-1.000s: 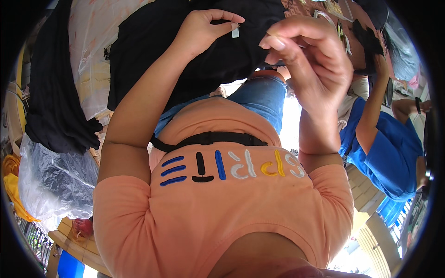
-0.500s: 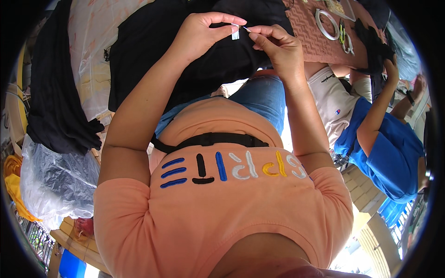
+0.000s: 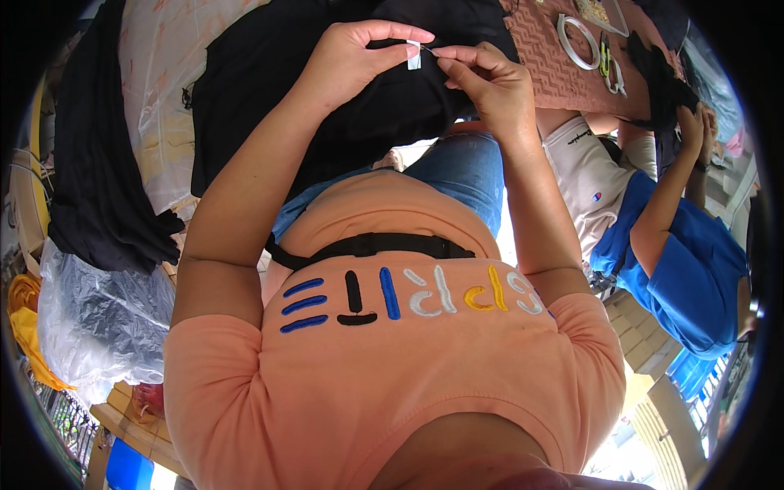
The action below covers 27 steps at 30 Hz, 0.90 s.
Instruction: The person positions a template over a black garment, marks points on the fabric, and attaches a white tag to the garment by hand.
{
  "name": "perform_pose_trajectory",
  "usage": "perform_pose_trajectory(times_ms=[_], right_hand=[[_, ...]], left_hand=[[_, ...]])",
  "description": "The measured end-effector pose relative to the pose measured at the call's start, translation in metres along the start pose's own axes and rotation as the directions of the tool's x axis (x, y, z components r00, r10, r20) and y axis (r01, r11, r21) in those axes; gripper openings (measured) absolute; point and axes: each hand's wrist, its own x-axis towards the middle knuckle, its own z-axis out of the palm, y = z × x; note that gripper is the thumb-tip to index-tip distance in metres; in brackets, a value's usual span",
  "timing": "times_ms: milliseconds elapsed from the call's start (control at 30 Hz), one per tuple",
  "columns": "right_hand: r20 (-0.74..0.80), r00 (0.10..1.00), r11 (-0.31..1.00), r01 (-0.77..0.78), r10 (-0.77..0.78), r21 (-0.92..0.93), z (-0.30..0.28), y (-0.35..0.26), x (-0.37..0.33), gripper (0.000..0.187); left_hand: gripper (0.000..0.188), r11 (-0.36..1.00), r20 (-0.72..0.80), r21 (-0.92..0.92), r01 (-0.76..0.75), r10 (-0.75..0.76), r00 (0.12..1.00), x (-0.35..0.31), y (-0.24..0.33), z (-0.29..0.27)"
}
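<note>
Over a large black cloth (image 3: 269,90), my two hands meet almost fingertip to fingertip. Thumb and forefinger of my left hand (image 3: 353,69) pinch a small white tag (image 3: 414,59), which hangs down below the fingertips. My right hand (image 3: 496,86) is closed in a pinch just to the right. A thin dark sliver (image 3: 428,50) shows between its fingertips and the tag; it is too small to tell its kind. The black cloth spreads beneath both hands and drapes over the near table edge toward my lap.
On the reddish patterned mat (image 3: 539,49) at right lie a white ring-shaped roll (image 3: 577,41) and yellow-green snips (image 3: 604,55). A co-worker in a blue shirt (image 3: 686,261) handles black fabric (image 3: 653,77). More black cloth (image 3: 98,147) and a clear plastic bag (image 3: 106,310) are at left.
My hands keep nearly the same place; the right fingertips have shifted very slightly left, toward the tag. The co-worker's hands have come together at the black fabric.
</note>
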Motion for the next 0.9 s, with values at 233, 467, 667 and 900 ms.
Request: perform_pose_trajectory(times_ms=[233, 467, 667, 900], right_hand=[[-0.002, 1.000, 1.000, 0.016, -0.016, -0.004, 0.000, 0.003, 0.001, 0.015], [-0.011, 1.000, 0.999, 0.027, -0.028, -0.042, 0.003, 0.003, 0.006, 0.016], [0.090, 0.996, 1.000, 0.020, -0.020, -0.001, -0.003, -0.002, 0.019, 0.017], [0.054, 0.973, 0.971, 0.226, -0.222, -0.073, -0.005, -0.064, 0.062, 0.018]], left_hand=[[0.021, 1.000, 0.003, -0.006, -0.012, 0.012, 1.000, 0.000, 0.000, 0.000], [0.026, 0.991, -0.023, 0.094, -0.093, 0.096, 0.995, -0.001, 0.004, 0.005], [0.033, 0.965, -0.060, 0.235, -0.117, 0.134, 0.989, 0.004, 0.007, 0.008], [0.035, 0.976, 0.054, 0.212, -0.059, 0.048, 0.997, 0.003, 0.025, -0.002]])
